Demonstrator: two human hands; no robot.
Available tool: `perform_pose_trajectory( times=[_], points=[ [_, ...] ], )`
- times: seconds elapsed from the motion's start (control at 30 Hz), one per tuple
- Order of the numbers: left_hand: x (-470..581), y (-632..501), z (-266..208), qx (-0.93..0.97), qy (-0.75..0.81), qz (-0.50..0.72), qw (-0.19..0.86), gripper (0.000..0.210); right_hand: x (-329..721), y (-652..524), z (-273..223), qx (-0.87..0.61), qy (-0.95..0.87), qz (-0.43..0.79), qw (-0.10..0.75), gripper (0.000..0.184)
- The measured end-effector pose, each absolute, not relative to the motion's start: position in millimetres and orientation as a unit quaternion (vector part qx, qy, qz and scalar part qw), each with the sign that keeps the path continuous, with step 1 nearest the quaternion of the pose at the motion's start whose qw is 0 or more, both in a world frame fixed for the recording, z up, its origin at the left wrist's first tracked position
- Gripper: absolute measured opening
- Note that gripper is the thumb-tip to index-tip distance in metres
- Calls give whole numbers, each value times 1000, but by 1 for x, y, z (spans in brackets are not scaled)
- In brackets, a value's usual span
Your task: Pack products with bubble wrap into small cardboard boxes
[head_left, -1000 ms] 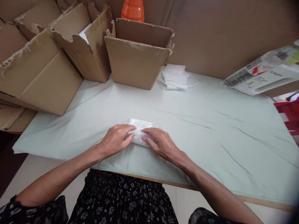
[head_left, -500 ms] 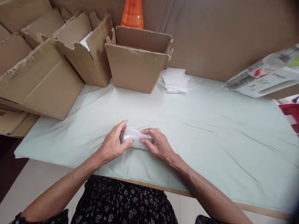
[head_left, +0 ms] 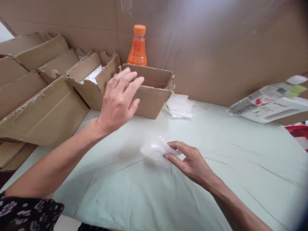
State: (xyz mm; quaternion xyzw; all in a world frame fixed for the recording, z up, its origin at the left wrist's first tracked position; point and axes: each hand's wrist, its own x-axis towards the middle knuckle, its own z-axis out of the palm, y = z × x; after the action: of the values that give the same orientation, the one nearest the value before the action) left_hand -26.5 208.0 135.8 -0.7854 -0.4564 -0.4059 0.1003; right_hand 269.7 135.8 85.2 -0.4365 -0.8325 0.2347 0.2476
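Bubble-wrap piece: located at mid-scene over the near half of the cloth-covered table; whether its underside touches the cloth cannot be told. Right hand: thumb and fingers pinch the piece at its right edge. Left hand: fingers extended, thumb apart, nothing visible in the grasp; it is raised in front of the middle cardboard box, contact not determinable. Step in hand, as judged: one-handed holding of the wrap while the left reaches toward the boxes. The next move appears to call for a steady, light right pinch and left-hand clearance of the ragged box rim. Beyond: white flat packets just right of that box; orange bottle behind it.
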Motion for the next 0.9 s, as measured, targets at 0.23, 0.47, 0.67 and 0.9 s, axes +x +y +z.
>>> perform_pose_trajectory(
  times=[0.23, 0.47, 0.67, 0.9],
  points=[
    [-38, 237, 99, -790, -411, -415, 189, 16, 282, 198, 164, -507, -758, 7, 411, 29],
    [-39, 228, 89, -795, -363, -420, 245, 17, 225, 285, 219, -425, -828, 7, 366, 15],
    [-40, 227, 88, -797, -362, -421, 237, 18, 155, 341, 203, -427, -886, 137, 117, 11],
    [-41, 238, 89, -788, -384, -438, 202, 19, 129, 354, 174, -353, -930, 62, -85, 15]
  ],
)
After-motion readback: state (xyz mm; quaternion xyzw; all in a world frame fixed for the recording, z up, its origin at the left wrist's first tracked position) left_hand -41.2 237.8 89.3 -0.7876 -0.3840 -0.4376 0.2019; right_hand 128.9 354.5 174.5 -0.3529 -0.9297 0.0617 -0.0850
